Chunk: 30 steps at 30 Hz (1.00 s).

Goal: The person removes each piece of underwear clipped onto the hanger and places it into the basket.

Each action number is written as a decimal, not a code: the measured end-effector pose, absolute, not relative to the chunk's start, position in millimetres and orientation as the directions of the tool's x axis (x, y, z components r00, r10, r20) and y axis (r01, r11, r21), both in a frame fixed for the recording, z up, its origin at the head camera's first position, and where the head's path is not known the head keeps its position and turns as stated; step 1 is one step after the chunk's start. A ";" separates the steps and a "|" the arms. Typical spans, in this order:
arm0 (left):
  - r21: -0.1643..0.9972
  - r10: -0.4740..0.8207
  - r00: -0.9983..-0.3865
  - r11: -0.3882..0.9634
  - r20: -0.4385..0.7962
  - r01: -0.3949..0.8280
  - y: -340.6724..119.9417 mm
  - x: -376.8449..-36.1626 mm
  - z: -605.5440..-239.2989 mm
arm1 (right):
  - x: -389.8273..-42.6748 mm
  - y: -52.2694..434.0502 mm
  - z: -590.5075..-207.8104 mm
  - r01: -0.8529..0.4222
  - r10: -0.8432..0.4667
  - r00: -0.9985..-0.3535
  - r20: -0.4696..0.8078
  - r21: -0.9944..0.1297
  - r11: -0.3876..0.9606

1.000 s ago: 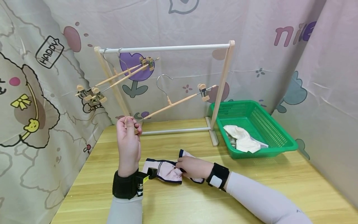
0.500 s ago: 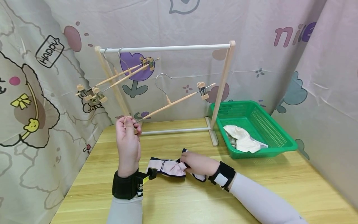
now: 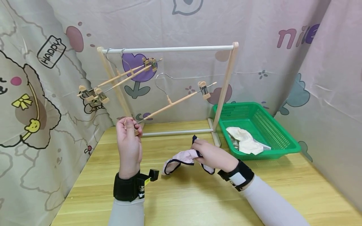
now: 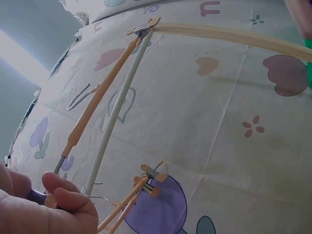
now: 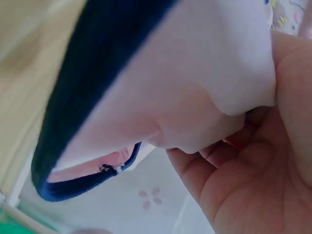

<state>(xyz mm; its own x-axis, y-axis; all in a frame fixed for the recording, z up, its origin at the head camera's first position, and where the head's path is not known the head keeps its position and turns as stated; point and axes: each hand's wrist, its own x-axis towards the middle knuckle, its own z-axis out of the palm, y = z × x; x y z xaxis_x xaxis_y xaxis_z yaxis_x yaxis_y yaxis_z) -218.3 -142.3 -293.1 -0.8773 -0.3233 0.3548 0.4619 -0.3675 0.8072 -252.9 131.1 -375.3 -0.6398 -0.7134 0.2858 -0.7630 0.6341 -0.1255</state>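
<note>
Head view shows the left hand [image 3: 128,141] raised over the near-left part of the table [image 3: 181,201], fingers pinched on the low end clip of a wooden hanger [image 3: 169,105] that slants up to the right. Right of it, the right hand [image 3: 213,155] grips a pink garment [image 3: 181,158] with dark trim, lifted just above the table, its loose end drooping left toward the left hand.

left hand [image 3: 128,141] raised, fingers pinched; right hand [image 3: 215,157] curled (knuckles up).
</note>
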 end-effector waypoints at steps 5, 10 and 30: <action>0.805 -0.340 -0.876 -0.374 0.343 0.461 -142.5 -218.0 -293.0 | -250.4 142.8 -361.4 -0.738 -0.668 -0.659 0.346 -0.123 0.664; 0.801 -0.342 -0.874 -0.376 0.346 0.465 -142.9 -217.5 -292.4 | -249.8 158.1 -347.8 -0.701 -0.601 -0.688 0.407 -0.157 0.696; 0.786 -0.358 -0.869 -0.398 0.343 0.474 -144.4 -217.7 -292.7 | -241.9 228.3 -302.3 -0.506 -0.201 -0.696 0.689 -0.272 0.818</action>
<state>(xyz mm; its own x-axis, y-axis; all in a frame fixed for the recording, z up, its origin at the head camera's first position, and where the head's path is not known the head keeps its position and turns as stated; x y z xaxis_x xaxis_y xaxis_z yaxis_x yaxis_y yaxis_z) -217.7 -144.4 -292.7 -0.8688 -0.3575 0.3427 0.4737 -0.3980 0.7856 -241.9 228.3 -302.3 -0.6960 -0.2011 0.6893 -0.5061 0.8183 -0.2723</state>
